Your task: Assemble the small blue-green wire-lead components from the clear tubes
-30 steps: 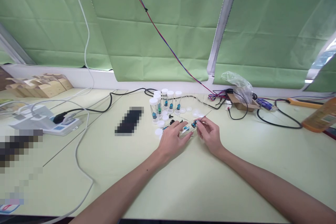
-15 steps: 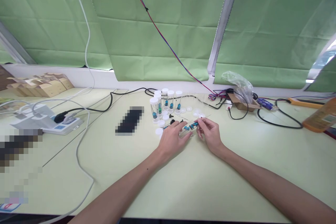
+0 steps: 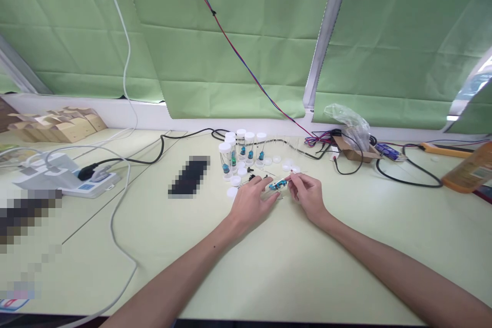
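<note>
My left hand point(image 3: 249, 201) is closed around a clear plastic vial point(image 3: 268, 195), which lies tilted with its far end toward the right. Small blue parts point(image 3: 277, 184) show at that end, between the two hands. My right hand point(image 3: 308, 196) pinches with thumb and forefinger beside them, on what looks like a thin rod joined to the blue parts; the fingers partly hide it. Behind my left hand stand several capped clear vials point(image 3: 250, 155) with blue or green pieces on thin stems inside. Loose white caps point(image 3: 236, 181) and small black parts point(image 3: 250, 169) lie around them.
A black pixelated rectangle point(image 3: 189, 177) covers something left of the vials. Farther left are a white power strip point(image 3: 96, 184), cables and cardboard boxes point(image 3: 61, 125). To the right sit an open carton point(image 3: 355, 154) with a plastic bag, a black cable and an orange bottle point(image 3: 471, 171).
The blue parts at the vial's end have turned and shifted slightly between my hands. My right fingers have moved a little. Both hands keep their hold, and the view has shifted slightly.
</note>
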Action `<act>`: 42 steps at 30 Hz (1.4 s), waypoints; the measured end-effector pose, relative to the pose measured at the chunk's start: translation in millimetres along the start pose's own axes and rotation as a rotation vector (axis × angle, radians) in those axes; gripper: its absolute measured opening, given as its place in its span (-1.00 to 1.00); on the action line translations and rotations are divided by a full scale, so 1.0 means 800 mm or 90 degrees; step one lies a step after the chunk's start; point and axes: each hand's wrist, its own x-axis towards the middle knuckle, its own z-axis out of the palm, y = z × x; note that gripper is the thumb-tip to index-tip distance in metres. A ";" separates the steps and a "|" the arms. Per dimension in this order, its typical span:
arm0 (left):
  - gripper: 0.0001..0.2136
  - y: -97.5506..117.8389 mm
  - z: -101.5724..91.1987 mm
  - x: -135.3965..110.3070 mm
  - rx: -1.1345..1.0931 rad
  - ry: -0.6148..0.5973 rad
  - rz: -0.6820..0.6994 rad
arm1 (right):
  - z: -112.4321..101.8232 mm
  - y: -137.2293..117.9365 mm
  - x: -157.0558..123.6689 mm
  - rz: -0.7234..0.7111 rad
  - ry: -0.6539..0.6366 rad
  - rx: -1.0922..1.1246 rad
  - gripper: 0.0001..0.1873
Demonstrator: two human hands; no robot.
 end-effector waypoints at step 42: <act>-0.70 -0.002 0.001 0.002 0.003 -0.012 -0.008 | 0.001 0.000 0.003 0.049 -0.055 0.063 -0.77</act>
